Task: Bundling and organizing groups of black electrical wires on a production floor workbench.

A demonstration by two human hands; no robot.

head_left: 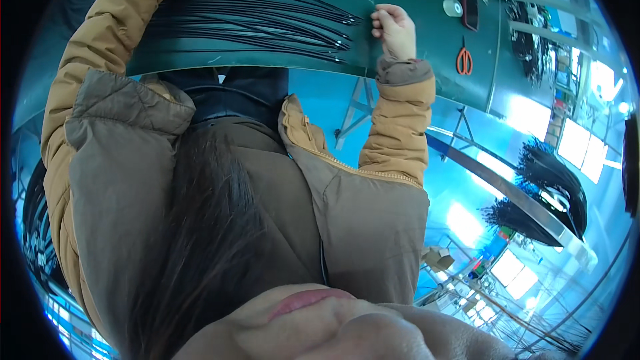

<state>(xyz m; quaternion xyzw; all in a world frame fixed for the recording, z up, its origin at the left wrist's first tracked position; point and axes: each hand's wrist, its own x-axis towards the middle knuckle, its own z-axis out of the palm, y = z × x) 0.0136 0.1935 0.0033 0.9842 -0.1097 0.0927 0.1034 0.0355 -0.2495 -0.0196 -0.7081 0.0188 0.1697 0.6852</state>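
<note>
Green table point(427, 7), right hand point(395, 30) fisted beside black cables point(267, 23)

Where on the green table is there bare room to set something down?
Bare green table lies between the right hand and the tape roll, and below there toward the orange scissors. It is crowded left of that hand, where black cables fan across the top.

A right hand point(395, 30), curled into a loose fist, rests on a green table point(413, 0) just beside the tips of a fanned bundle of black cables point(267, 27). Orange-handled scissors point(464, 60) lie at three o'clock from the hand, well apart.
</note>
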